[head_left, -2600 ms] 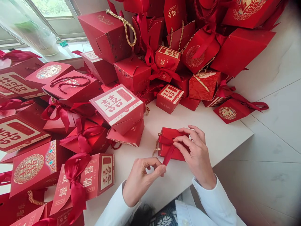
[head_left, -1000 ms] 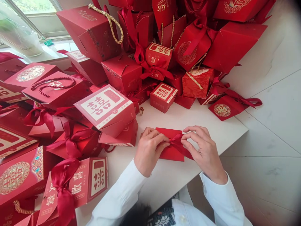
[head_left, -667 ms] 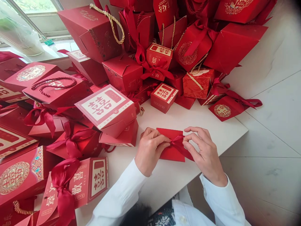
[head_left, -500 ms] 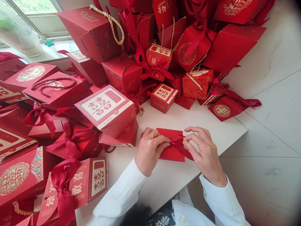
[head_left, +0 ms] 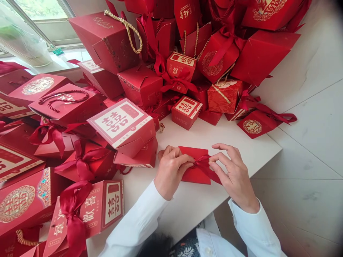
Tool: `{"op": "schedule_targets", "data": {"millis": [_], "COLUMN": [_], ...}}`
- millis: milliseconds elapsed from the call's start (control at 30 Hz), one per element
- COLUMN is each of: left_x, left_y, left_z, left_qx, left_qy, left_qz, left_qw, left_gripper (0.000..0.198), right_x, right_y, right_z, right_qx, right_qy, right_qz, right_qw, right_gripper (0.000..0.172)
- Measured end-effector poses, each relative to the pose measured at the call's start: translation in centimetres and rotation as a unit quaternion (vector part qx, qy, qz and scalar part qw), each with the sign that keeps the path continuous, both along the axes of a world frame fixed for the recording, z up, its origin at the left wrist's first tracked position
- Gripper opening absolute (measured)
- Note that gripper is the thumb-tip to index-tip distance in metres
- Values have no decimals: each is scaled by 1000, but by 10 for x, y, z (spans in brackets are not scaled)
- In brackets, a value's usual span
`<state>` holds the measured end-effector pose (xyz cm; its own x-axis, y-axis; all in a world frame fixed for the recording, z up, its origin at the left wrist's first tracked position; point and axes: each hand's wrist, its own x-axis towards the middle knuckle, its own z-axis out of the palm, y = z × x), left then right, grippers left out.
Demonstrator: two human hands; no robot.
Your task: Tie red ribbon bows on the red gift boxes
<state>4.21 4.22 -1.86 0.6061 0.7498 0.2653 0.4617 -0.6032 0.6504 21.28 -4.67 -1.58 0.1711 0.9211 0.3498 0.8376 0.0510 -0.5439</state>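
On the white table in front of me lies a small red gift box (head_left: 194, 177) with a dark red satin ribbon (head_left: 204, 165) gathered across its top. My left hand (head_left: 173, 170) covers the box's left side, thumb and forefinger pinching the ribbon near its middle. At the other side, my right hand (head_left: 232, 175) pinches the ribbon's right part between thumb and fingertips, its upper finger raised. The ribbon runs between both pinches, and one broad end hangs by the box's right edge. My left fingers hide part of the box.
Piles of red gift boxes with ribbons and rope handles crowd the left and back of the white table (head_left: 257, 150). A stack of two boxes (head_left: 122, 123) stands left of my hands, a small box (head_left: 187, 111) behind them. The table's edge runs close by my right arm.
Both hands keep their pinches on the ribbon and have barely moved. The view has shifted very slightly.
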Motion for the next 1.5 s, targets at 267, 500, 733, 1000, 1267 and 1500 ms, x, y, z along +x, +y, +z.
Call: {"op": "schedule_targets", "data": {"millis": [267, 500, 733, 1000, 1267, 1500], "left_x": [-20, -35, -35, -31, -20, -8], "left_y": [0, 1, 7, 8, 11, 21], "left_z": [14, 16, 22, 20, 16, 15], "left_qx": [-68, -175, -231, -317, -325, -244], "left_qy": [-11, 23, 37, -106, -161, -150], "left_qz": [8, 1, -20, -19, -12, 34], "left_qw": [998, 984, 972, 942, 932, 958], "left_gripper": [26, 30, 20, 16, 16, 10], "right_x": [13, 21, 15, -1, -41, -51], "right_y": [-9, -3, 3, -8, -2, -7], "right_z": [4, 3, 8, 13, 6, -7], "right_qx": [8, -24, 1, 83, 81, 128], "right_qy": [77, 69, 25, -34, -115, -105], "right_qz": [17, 58, 42, 30, 111, 116], "right_qw": [997, 996, 999, 995, 984, 979], "right_gripper": [15, 19, 10, 15, 30, 30]}}
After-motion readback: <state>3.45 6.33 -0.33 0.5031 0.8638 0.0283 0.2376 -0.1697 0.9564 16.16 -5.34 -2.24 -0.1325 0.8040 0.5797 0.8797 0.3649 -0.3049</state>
